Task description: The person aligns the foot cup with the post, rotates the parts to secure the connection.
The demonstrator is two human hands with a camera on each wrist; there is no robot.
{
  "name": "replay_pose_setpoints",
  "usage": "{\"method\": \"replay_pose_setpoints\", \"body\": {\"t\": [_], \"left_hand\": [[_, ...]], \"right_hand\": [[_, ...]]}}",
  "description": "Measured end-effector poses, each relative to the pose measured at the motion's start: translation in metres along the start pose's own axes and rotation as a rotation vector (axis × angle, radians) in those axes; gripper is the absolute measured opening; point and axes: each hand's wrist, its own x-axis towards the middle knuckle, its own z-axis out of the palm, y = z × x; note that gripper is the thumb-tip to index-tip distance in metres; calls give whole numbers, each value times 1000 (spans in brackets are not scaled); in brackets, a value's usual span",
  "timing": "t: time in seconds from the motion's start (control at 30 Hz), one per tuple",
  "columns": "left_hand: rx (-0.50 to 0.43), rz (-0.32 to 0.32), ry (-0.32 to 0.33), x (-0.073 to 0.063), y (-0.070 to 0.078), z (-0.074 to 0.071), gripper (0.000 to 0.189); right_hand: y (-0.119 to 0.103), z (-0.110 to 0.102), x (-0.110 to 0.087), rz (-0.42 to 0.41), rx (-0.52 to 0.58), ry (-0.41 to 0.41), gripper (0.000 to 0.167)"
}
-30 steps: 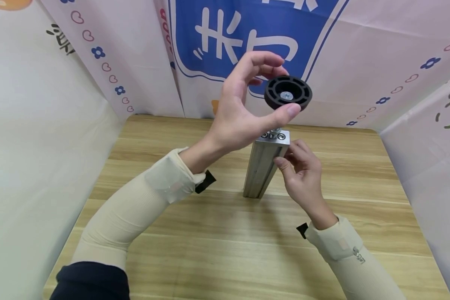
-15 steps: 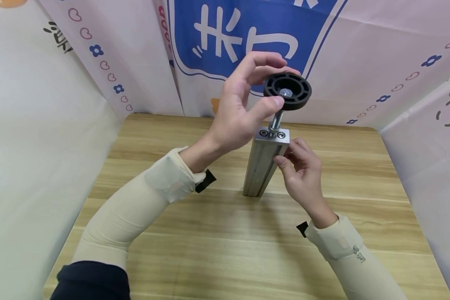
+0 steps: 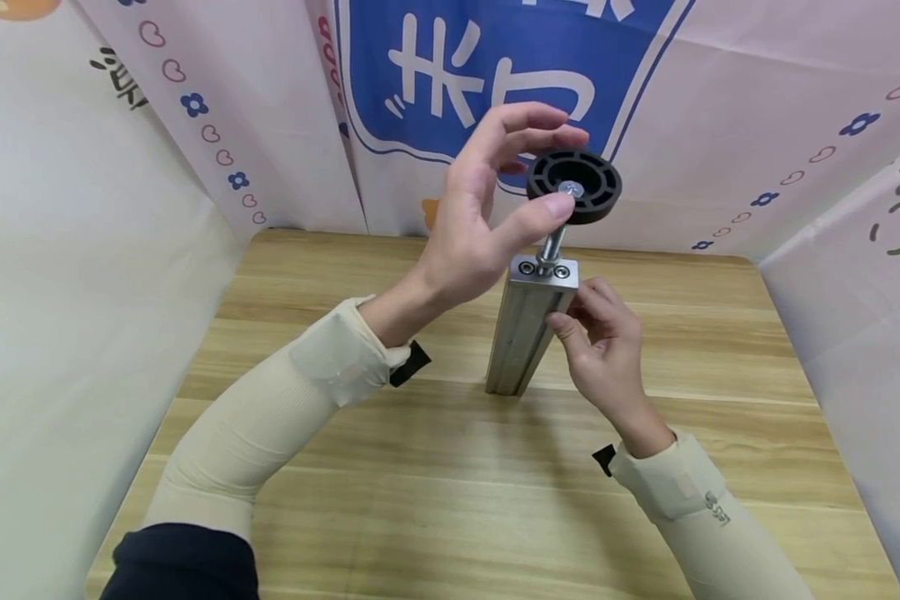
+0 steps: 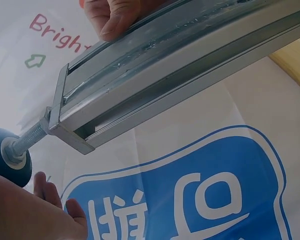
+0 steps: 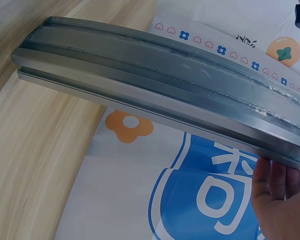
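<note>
An aluminium profile [image 3: 521, 333] stands upright on the wooden table, with a metal end plate [image 3: 543, 273] bearing two screws on top. From that plate rises a threaded bolt [image 4: 31, 138] with a nut at its base. A round black leveling foot [image 3: 600, 187] caps the bolt. My left hand [image 3: 468, 225] curves around the foot, thumb on its near edge and fingers at its far side. Lower down, my right hand [image 3: 607, 350] grips the profile's right side between thumb and fingers. The right fingers [image 5: 277, 182] show along the profile's edge in the right wrist view.
The wooden table [image 3: 435, 500] ends at a printed cloth backdrop [image 3: 720, 125] with a blue sign. White cloth walls [image 3: 60, 292] stand on both sides. Pale sleeves cover both forearms, with a small black piece at each wrist.
My left thumb has moved back left across the foot's near edge, and the fingers have shifted along its far side. The profile and right hand have stayed in place.
</note>
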Motion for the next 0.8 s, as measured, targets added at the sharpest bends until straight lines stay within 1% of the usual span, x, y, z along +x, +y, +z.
{"method": "replay_pose_setpoints", "body": {"t": [0.2, 0.33, 0.5, 0.8], "left_hand": [[75, 13, 56, 1, 3, 0, 65], [130, 19, 76, 2, 6, 1, 66], [172, 9, 80, 2, 8, 1, 73], [187, 26, 69, 1, 6, -1, 68]], "right_hand": [[0, 0, 0, -3, 1, -1, 34], [0, -1, 0, -5, 2, -4, 35], [0, -1, 0, -3, 3, -6, 35], [0, -1, 0, 4, -2, -11, 38]]}}
